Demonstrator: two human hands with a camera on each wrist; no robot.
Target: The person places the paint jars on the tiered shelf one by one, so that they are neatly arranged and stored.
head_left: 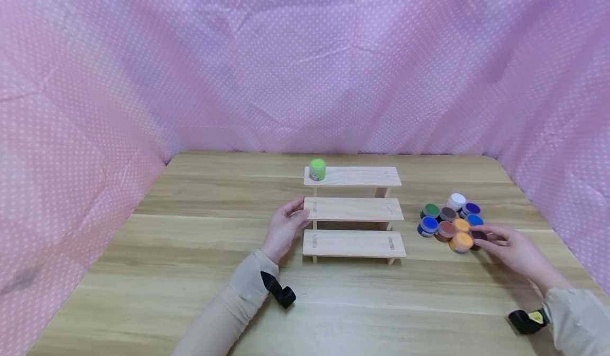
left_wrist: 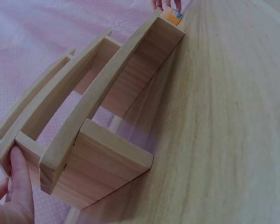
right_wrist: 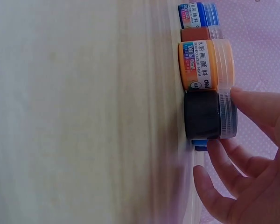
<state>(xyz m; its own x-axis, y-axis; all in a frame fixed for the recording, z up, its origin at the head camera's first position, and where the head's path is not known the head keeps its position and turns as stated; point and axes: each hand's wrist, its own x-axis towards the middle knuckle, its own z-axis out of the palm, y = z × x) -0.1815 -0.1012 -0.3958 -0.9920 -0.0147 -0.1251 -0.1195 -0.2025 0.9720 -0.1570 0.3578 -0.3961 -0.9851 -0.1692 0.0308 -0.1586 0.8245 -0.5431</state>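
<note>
A three-step wooden display shelf (head_left: pixel 353 243) stands on the table. My left hand (head_left: pixel 284 229) grips the left end of its middle board (left_wrist: pixel 60 93), thumb and fingers on either side of the wood. On the left end of the top step sits a light-green paint jar (head_left: pixel 317 169). To the right, my right hand (head_left: pixel 512 250) has thumb and fingers around a black paint jar (right_wrist: pixel 203 114), near its clear lid. That jar stands at the near right of a cluster, beside an orange paint jar (right_wrist: pixel 198 65).
The clustered jars include a white jar (head_left: pixel 456 202), a dark green jar (head_left: pixel 430 211), a blue jar (head_left: pixel 428 226) and a reddish-brown jar (head_left: pixel 445 231), packed close together right of the shelf. Pink dotted cloth (head_left: pixel 333 80) hangs behind and beside the wooden table (head_left: pixel 190 271).
</note>
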